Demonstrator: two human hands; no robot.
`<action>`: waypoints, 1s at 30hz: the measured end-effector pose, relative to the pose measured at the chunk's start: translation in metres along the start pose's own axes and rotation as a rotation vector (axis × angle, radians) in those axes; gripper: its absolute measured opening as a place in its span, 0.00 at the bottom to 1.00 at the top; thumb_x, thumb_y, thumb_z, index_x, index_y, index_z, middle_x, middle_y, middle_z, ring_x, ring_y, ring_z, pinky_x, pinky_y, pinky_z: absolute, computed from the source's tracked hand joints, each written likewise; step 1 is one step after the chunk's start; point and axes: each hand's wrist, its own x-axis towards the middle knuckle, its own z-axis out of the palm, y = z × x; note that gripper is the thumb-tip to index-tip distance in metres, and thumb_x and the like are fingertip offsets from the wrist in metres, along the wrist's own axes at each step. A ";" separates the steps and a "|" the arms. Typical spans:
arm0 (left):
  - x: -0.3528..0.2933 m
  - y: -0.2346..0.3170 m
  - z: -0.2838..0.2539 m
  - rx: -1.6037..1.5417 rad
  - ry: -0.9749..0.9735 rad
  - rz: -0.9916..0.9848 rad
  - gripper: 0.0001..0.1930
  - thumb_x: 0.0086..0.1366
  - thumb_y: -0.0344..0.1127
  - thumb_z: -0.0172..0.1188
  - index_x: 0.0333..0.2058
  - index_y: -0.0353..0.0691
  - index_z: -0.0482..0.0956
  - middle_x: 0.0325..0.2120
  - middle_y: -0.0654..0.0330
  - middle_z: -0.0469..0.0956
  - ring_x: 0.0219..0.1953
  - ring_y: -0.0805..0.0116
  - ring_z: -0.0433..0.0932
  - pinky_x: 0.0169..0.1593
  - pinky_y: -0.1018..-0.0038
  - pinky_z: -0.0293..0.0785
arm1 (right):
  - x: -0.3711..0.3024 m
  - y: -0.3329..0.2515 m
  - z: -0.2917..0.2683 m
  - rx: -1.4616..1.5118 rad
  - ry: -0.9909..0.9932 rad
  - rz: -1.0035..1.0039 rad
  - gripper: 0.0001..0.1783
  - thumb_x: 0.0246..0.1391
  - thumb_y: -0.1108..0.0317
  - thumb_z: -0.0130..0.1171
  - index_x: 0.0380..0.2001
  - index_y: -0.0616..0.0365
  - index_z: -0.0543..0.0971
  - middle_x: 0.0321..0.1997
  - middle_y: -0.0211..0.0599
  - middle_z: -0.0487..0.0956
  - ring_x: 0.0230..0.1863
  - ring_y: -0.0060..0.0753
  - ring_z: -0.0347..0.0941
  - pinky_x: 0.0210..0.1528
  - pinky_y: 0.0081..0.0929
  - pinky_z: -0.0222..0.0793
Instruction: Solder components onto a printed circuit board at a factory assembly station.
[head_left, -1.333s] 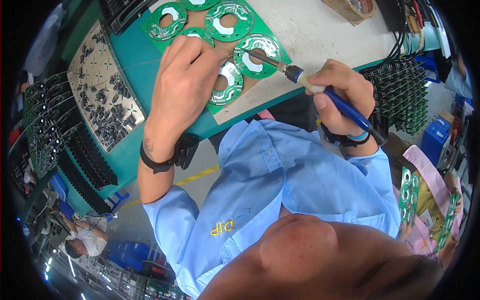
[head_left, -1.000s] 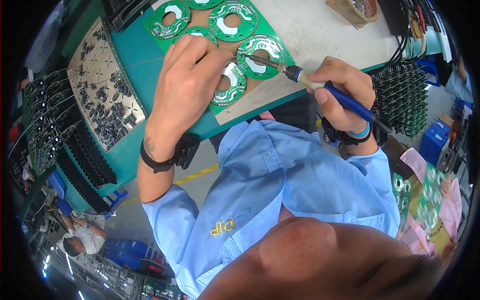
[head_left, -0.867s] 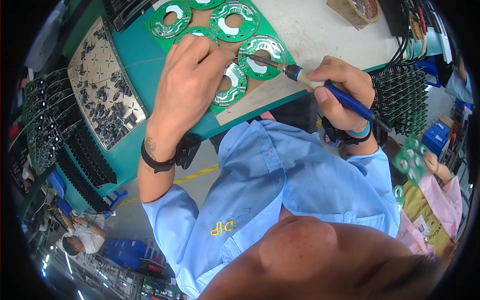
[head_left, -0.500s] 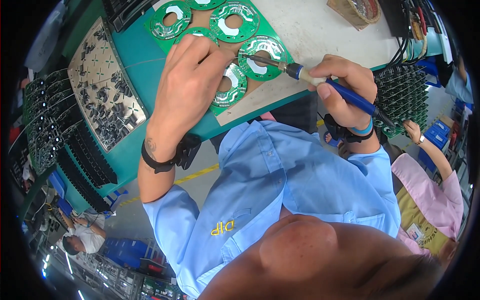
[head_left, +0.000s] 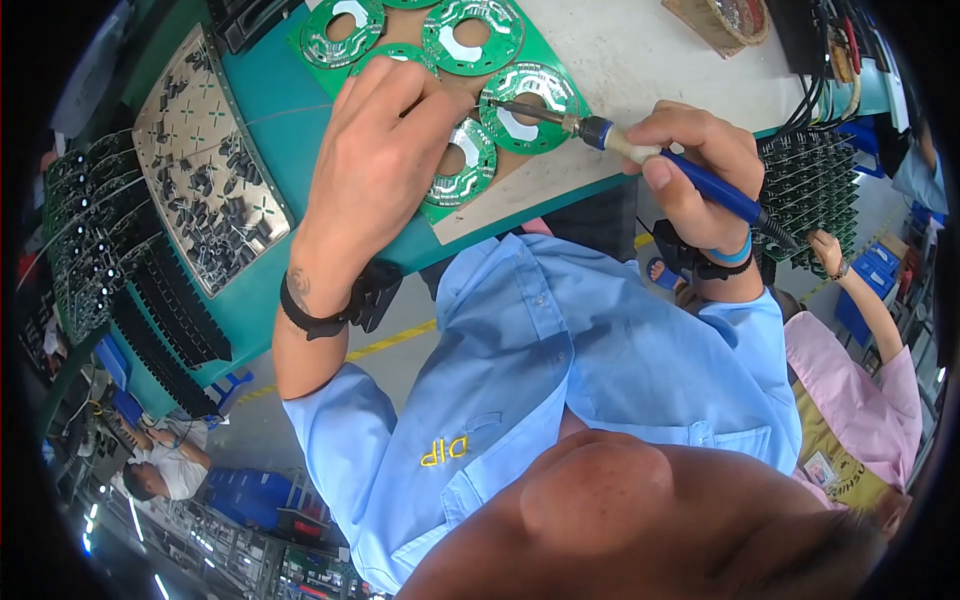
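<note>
With the left hand [head_left: 378,155], pinching thin wire [head_left: 290,113]; with the right hand [head_left: 708,165], gripping a soldering iron [head_left: 598,132] pen-like, probably for control. Holding both at a green circuit board [head_left: 560,105] lying flat on the bench [head_left: 285,155], seemingly for steadiness.

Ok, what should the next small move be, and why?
Probably ease the thin wire in the left hand slightly rightward: the right hand holds the soldering iron with its tip over the left edge of a ring-shaped green board, close beside the left hand. Whether wire and tip touch is too small to tell.
</note>
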 end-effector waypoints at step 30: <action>0.002 0.008 -0.007 0.004 -0.062 -0.025 0.13 0.56 0.21 0.71 0.41 0.36 0.86 0.33 0.60 0.76 0.38 0.58 0.76 0.42 0.65 0.74 | -0.001 0.004 0.000 0.033 0.015 -0.007 0.17 0.65 0.63 0.65 0.43 0.71 0.81 0.32 0.46 0.83 0.29 0.32 0.80 0.32 0.25 0.71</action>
